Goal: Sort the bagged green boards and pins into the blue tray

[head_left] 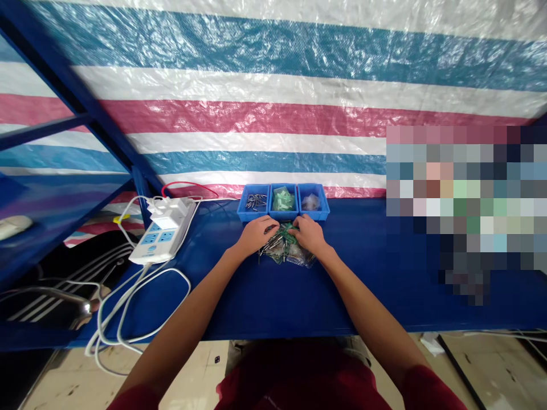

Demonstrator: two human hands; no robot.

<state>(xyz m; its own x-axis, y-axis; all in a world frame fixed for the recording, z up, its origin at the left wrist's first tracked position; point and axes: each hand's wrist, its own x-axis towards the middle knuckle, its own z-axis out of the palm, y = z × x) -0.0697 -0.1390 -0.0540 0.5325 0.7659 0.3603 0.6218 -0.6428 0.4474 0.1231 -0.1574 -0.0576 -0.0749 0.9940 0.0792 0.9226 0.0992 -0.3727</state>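
A mixed pile of thin metal pieces, green bits and clear plastic bags lies on the blue table between my hands. My left hand rests at the pile's left side, fingers curled in over the metal pieces; what they grip is hidden. At the right side, my right hand has its fingers bent and drawn together against the green bits, and I cannot make out what is between them. Just behind stand three blue bins: one with metal pieces, one with green packets, one with clear plastic bags.
On the left lies a white power strip with plugged-in adapters and looped white cables. A blue metal frame rises there. A striped tarp hangs behind the blue table. The right part is pixelated.
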